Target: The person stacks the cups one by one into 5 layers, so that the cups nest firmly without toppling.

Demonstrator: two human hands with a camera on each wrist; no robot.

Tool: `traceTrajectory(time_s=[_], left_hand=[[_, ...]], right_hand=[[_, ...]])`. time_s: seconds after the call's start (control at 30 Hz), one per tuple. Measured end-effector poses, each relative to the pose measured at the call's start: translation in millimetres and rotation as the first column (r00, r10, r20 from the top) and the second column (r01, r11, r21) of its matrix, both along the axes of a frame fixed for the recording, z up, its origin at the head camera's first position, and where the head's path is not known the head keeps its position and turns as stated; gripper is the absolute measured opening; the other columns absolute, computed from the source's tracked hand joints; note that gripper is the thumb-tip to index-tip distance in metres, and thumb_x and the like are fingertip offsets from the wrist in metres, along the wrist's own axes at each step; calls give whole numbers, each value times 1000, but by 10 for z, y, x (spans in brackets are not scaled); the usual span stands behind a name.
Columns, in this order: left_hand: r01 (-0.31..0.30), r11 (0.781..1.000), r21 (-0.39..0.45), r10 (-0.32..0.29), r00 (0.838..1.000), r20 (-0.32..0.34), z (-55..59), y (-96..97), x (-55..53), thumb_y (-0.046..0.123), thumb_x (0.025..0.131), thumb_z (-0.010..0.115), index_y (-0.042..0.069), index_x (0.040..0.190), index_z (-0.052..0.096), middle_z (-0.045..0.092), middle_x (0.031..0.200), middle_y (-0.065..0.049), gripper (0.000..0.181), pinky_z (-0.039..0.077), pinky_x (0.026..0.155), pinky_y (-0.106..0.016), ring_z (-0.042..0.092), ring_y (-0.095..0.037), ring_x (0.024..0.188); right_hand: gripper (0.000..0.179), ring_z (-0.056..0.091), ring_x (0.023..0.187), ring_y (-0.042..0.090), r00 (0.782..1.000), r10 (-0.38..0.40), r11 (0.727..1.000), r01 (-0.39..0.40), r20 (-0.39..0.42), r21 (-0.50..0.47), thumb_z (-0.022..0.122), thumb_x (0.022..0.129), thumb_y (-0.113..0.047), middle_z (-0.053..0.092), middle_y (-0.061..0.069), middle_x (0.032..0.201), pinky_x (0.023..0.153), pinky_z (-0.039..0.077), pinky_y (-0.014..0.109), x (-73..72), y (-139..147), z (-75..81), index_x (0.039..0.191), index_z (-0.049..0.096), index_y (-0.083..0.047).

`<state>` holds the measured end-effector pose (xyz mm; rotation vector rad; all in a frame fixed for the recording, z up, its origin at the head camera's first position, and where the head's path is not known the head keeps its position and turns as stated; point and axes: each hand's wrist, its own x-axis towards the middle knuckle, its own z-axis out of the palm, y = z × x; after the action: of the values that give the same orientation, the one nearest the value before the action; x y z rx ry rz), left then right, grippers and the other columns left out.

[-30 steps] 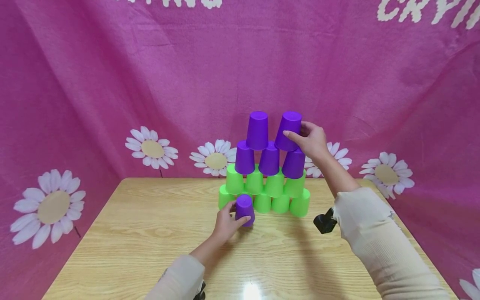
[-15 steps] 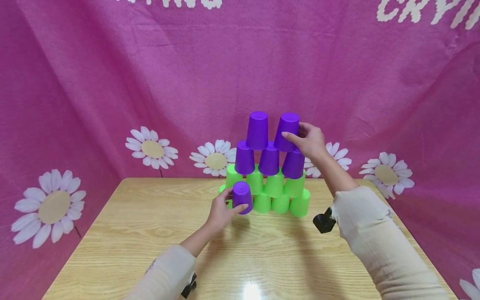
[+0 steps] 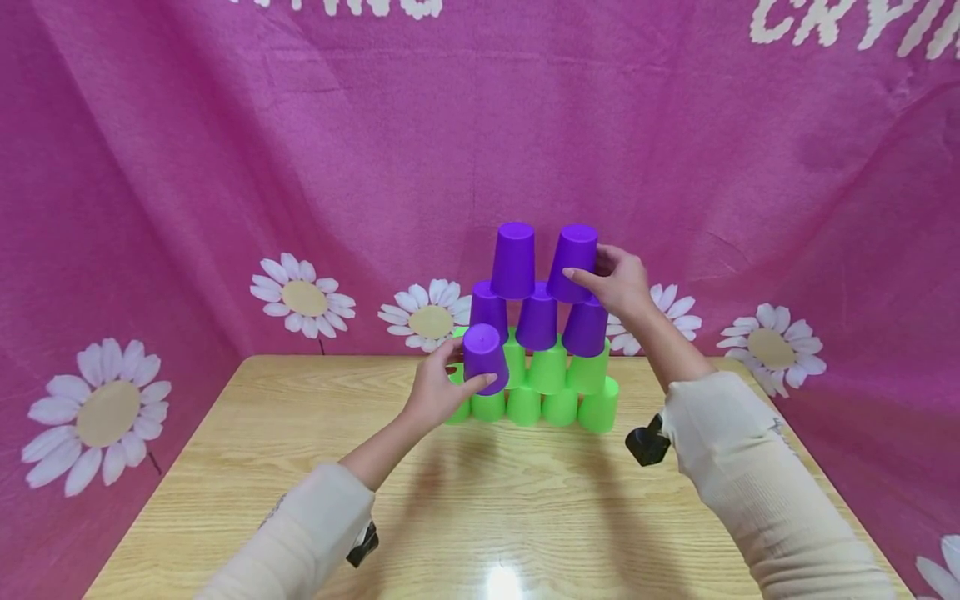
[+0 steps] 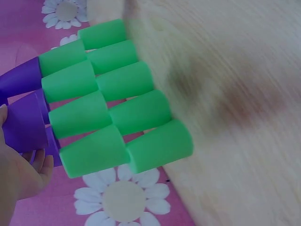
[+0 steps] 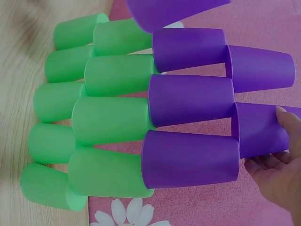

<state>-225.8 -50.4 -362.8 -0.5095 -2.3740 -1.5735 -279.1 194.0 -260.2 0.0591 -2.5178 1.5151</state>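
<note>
My left hand (image 3: pixel 438 387) grips an upside-down purple cup (image 3: pixel 484 360), raised in front of the left side of a cup pyramid. In the left wrist view that held cup (image 4: pixel 24 123) lies between thumb and fingers. My right hand (image 3: pixel 621 282) holds another purple cup (image 3: pixel 574 263) at the right of the pyramid's top row, thumb on its front. Beside it stands a second top-row purple cup (image 3: pixel 513 261). Below them is a row of three purple cups (image 3: pixel 537 318). Two rows of green cups (image 3: pixel 548 370) form the base, partly hidden behind my left hand and its cup.
The pyramid stands toward the back of a wooden table (image 3: pixel 300 433). A pink cloth (image 3: pixel 375 167) with white daisies hangs behind and at both sides. Black wrist devices (image 3: pixel 648 442) sit at both beige sleeves.
My left hand has lifted its purple cup from near the tabletop to the height of the upper green row. The right hand shifted its cup slightly left, then stayed nearly still.
</note>
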Motion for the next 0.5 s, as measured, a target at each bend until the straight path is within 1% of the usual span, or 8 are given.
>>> traceTrajectory(time_s=[0.2,0.5], left_hand=[[4,1000,19,-4,1000,10,123,4,-35,11,74,76,-2,118,55,64,108,-21,51,51,87,-47,62,-34,99],[-3,1000,6,3,1000,22,301,-2,-35,12,74,76,-1,121,55,64,111,-20,54,52,86,-41,61,-32,102]], right_hand=[[61,51,121,33,1000,2,1000,-2,-5,0,66,85,-17,52,23,131,105,41,41,1,-6,-4,137,40,3],[61,51,121,33,1000,6,1000,-6,17,5,66,85,-17,52,23,131,104,41,41,10,13,-35,137,40,2]])
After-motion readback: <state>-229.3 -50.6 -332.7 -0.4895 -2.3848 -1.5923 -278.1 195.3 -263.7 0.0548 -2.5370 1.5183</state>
